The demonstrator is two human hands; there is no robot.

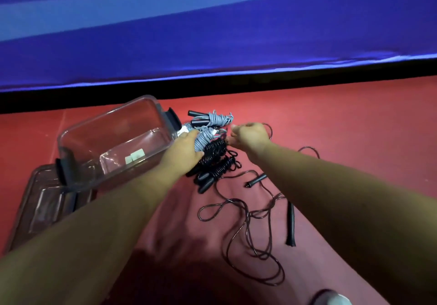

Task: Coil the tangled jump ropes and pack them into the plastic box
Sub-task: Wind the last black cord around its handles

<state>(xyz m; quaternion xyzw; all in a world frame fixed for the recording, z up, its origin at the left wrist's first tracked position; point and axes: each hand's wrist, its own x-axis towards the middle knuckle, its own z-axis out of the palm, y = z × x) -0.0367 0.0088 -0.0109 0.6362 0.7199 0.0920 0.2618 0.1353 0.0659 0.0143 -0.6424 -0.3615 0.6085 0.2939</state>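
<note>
1. A clear plastic box (113,144) stands on the red floor (354,127) at the left, tilted, with dark latches at its near-left and far-right ends; nothing but a small pale label shows inside it.
2. Its clear lid (47,200) lies flat on the floor just near and left of the box.
3. The left hand (182,151) is curled around a coiled grey jump rope (203,139), just right of the box's right end.
4. The right hand (250,135) is closed in a loose fist, its fingertips pinching a thin dark cord; which rope that cord belongs to cannot be told.
5. A second coiled grey jump rope (212,118) with black handles lies on the floor just beyond the hands.
6. Two coiled black jump ropes (217,160) lie touching one another, directly near the left hand's bundle.
7. A loose black jump rope (248,229) sprawls uncoiled in loops across the near floor, between the forearms.
8. One of its black handles (257,179) lies near the coils; another handle (290,224) lies further near and right.
9. A blue barrier (212,33) runs across the far side.
</note>
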